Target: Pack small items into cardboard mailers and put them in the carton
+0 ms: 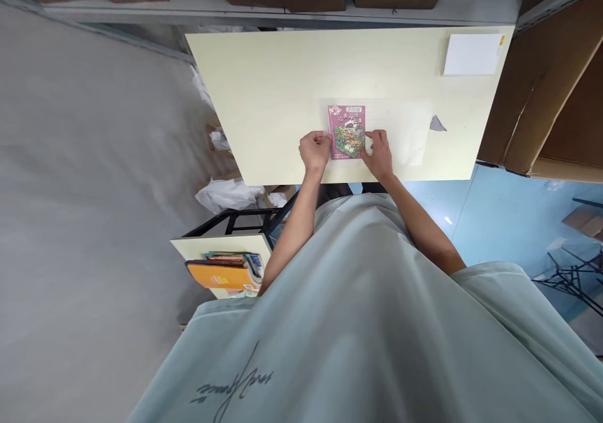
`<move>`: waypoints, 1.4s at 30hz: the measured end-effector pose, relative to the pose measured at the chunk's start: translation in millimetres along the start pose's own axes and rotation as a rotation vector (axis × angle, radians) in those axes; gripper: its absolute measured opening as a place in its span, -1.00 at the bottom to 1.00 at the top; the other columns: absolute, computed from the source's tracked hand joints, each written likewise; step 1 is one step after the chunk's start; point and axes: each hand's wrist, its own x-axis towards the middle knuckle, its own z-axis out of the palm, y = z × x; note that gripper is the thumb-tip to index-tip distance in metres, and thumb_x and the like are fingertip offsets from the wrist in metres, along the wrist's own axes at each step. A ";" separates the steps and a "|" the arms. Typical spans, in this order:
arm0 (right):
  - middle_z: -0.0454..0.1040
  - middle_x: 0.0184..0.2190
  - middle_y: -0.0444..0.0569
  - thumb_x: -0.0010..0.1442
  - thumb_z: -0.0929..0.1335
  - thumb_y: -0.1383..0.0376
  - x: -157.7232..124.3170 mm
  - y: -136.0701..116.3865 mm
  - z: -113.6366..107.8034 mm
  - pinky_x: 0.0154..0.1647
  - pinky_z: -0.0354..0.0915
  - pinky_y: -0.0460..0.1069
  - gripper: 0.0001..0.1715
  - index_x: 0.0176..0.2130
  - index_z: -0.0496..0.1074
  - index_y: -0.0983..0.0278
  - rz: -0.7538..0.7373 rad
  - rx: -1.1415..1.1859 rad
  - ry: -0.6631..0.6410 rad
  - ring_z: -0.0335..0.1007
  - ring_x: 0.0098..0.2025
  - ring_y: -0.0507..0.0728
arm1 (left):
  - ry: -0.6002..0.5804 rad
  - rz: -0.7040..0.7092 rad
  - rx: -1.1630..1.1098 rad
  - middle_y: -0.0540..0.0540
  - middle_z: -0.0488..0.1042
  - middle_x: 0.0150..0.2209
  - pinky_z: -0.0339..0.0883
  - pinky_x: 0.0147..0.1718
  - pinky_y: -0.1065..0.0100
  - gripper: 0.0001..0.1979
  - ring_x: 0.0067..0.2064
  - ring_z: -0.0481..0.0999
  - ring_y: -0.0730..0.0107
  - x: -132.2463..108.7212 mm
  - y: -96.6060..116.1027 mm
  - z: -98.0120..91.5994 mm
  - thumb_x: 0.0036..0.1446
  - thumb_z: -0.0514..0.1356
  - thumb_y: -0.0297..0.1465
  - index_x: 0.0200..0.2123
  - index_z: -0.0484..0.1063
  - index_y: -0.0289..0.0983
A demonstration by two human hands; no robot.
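A small book with a purple cover and a colourful garden picture lies flat on the pale table. Beneath it spreads a clear plastic sheet, reaching out to the right. My left hand is at the book's left edge, its fingers curled in a pinch; what they grip, if anything, is too small to make out. On the other side, my right hand touches the book's right edge with thumb and forefinger apart.
The pale tabletop carries a white box-like block at the far right and a grey scrap. Cardboard boxes stand to the right. At lower left, a small stand holds books and an orange folder. A metal shelf runs behind.
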 end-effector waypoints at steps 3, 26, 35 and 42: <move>0.44 0.26 0.26 0.59 0.35 0.06 0.6 -4.3 -2.9 0.26 0.57 0.26 -0.52 0.33 0.43 0.22 0.017 -0.012 -0.020 0.51 0.24 0.35 | 0.005 0.129 0.060 -0.09 0.69 -0.16 0.54 0.02 0.23 -0.96 -0.16 0.67 0.22 -20.6 17.0 -7.9 0.31 0.32 -0.42 -0.18 0.57 -0.18; 0.68 -0.04 0.04 0.48 0.47 0.16 -52.1 -59.1 -73.7 0.08 0.56 0.19 -0.80 0.04 0.61 0.17 0.221 -0.042 0.011 0.64 -0.04 0.31 | -0.620 0.747 0.505 -0.25 0.61 0.04 0.45 0.23 -0.07 -0.71 0.13 0.62 -0.16 -38.6 103.6 27.9 0.38 0.22 -0.43 0.06 0.70 -0.15; 0.68 -0.01 0.08 0.64 0.29 0.06 -56.2 -22.2 -57.6 0.01 0.55 0.13 -0.66 0.06 0.55 0.19 0.291 0.063 0.128 0.62 -0.18 0.21 | -0.636 0.643 0.432 -0.22 0.56 -0.18 0.39 0.34 -0.19 -0.85 0.20 0.55 -0.32 44.2 127.1 88.5 0.21 0.42 -0.43 -0.16 0.62 -0.10; 0.70 -0.10 0.15 0.64 0.31 0.00 -44.7 23.4 -51.8 0.10 0.57 0.24 -0.63 -0.03 0.53 0.19 0.372 -0.053 0.067 0.68 -0.02 0.35 | -0.614 0.587 0.550 -0.15 0.47 -0.30 0.34 0.35 -0.14 -0.67 0.20 0.56 -0.37 58.6 123.5 151.1 0.11 0.49 -0.48 -0.07 0.53 -0.22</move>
